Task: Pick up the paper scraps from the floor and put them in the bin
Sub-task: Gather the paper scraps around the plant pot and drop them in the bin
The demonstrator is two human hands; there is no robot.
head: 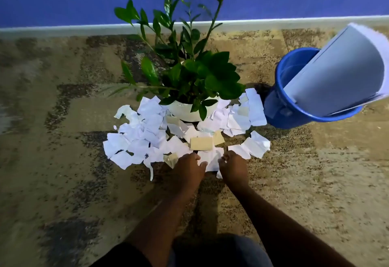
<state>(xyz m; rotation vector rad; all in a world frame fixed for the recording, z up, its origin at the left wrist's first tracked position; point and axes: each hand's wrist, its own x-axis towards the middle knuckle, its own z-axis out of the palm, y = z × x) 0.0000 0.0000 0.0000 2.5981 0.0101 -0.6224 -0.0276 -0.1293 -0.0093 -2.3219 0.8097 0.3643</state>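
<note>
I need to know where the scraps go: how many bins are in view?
1: a blue bucket at the right, just past the paper scraps, with curled white sheets standing in it.

Torn paper scraps [134, 140] lie strewn across the carpeted floor [63, 161], fanned in a loose arc around the near side of a white plant pot [185, 112]. Most are white, ragged-edged and overlapping; a few tan pieces [201, 143] sit flat among them near the middle. The heap is thickest at left. A small separate cluster [255, 146] lies to the near right, and the rightmost scraps [255, 106] reach the foot of the bin [280, 106]. The bin, a blue plastic bucket, stands at far right on the floor, mouth open upward, with a curled stack of pale sheets [341, 73] jutting out of it.
</note>
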